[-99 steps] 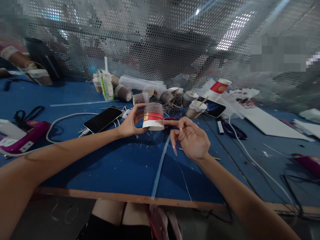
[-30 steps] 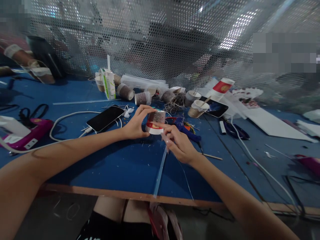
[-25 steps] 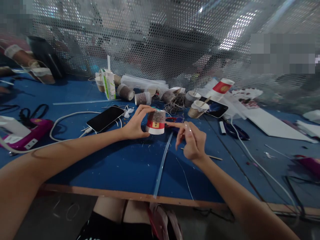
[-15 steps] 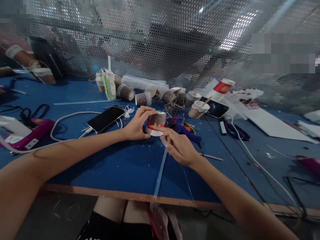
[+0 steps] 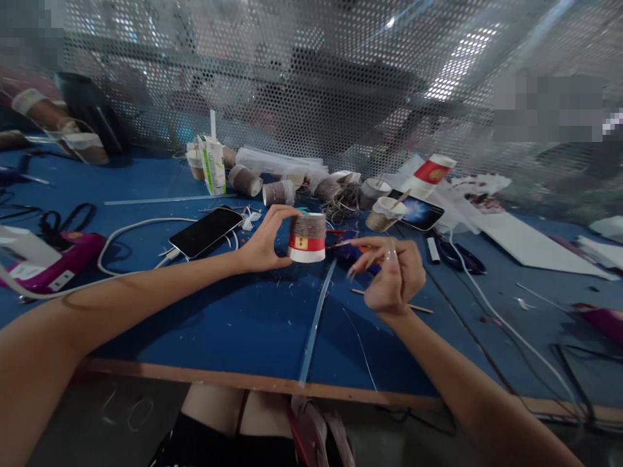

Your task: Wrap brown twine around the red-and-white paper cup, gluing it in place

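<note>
My left hand (image 5: 267,243) is closed around the left side of a paper cup (image 5: 307,253), thumb low and fingers near the top. The cup is upside down, with a red band and white rim, and grey-brown twine (image 5: 310,226) is wound around its upper part. To the right of the cup, apart from it, is my right hand (image 5: 394,272), its fingers bent and drawn together. What those fingers hold, if anything, is too fine and blurred to make out. A blue glue gun (image 5: 348,250) lies behind, partly hidden by my right hand.
Twine-wrapped cups (image 5: 279,192), a twine tangle (image 5: 348,202) and a drink carton (image 5: 212,165) stand along the back by the perforated metal screen (image 5: 292,84). A phone (image 5: 207,231) with a white cable lies left. A clear glue stick (image 5: 318,318) reaches the front edge.
My right hand has moved off the cup, to the right, and turned. The cup has shifted slightly right in my left hand, showing more of its red band.
</note>
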`<action>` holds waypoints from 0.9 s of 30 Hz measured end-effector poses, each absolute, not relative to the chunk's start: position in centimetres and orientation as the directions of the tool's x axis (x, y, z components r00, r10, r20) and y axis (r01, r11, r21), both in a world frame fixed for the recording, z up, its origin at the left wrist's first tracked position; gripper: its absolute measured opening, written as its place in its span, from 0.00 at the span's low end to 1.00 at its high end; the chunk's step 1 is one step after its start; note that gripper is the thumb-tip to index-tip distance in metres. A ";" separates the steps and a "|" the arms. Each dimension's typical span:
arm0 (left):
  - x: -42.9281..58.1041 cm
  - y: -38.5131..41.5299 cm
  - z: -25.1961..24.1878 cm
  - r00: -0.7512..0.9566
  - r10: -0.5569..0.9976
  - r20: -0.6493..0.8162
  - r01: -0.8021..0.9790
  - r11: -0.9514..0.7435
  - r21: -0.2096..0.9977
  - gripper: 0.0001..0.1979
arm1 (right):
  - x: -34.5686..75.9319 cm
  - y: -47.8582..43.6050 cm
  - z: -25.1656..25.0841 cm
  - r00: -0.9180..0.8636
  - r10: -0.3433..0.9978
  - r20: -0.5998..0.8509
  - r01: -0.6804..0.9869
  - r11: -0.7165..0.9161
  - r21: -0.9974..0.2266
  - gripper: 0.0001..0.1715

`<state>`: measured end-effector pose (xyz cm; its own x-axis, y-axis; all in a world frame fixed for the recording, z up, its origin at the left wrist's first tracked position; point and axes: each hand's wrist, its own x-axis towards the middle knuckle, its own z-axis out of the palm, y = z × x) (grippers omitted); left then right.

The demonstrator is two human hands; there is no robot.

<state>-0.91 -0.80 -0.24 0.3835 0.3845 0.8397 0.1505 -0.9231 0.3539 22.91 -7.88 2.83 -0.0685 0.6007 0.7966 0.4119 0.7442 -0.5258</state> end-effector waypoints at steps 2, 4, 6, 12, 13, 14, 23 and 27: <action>-0.8 -0.7 -0.4 0.393 0.397 0.830 0.045 -0.909 0.414 0.37 | 23.1 -6.9 3.1 -0.067 0.502 0.862 0.378 0.813 -0.444 0.14; -0.7 -0.6 -0.6 0.416 0.408 0.812 -0.046 -0.883 0.467 0.38 | 23.2 -6.2 3.7 -0.213 0.408 0.888 0.391 0.868 -0.305 0.29; -0.7 -0.6 -0.9 0.439 0.419 0.795 -0.087 -0.861 0.502 0.40 | 23.2 -6.0 4.3 -0.417 0.404 0.814 0.449 0.870 -0.203 0.48; -1.3 -0.4 -1.2 0.507 0.436 0.744 -0.051 -0.846 0.530 0.46 | 23.3 -6.4 4.1 -0.548 0.519 0.655 0.581 0.800 -0.148 0.58; -1.3 -0.4 -1.2 0.509 0.430 0.745 -0.027 -0.858 0.513 0.47 | 23.3 -6.3 3.9 -0.526 0.508 0.682 0.570 0.806 -0.160 0.56; -1.4 -0.3 -1.3 0.506 0.422 0.752 0.001 -0.872 0.489 0.47 | 23.3 -6.1 3.6 -0.508 0.495 0.705 0.547 0.818 -0.180 0.55; -1.0 -0.6 -0.7 0.465 0.320 0.825 0.089 -0.945 0.315 0.51 | 22.7 -6.4 3.7 -0.479 0.469 0.742 0.625 0.776 -0.088 0.53; -0.9 -0.7 -0.6 0.486 0.296 0.822 0.085 -0.953 0.292 0.46 | 22.4 -6.7 3.5 -0.493 0.527 0.692 0.683 0.728 -0.068 0.56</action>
<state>-0.86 -0.68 -0.60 0.4861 0.2958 0.8223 0.0852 -0.9525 0.2923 22.39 -6.69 3.52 -0.4927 0.5273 0.6923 0.6826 0.7276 -0.0684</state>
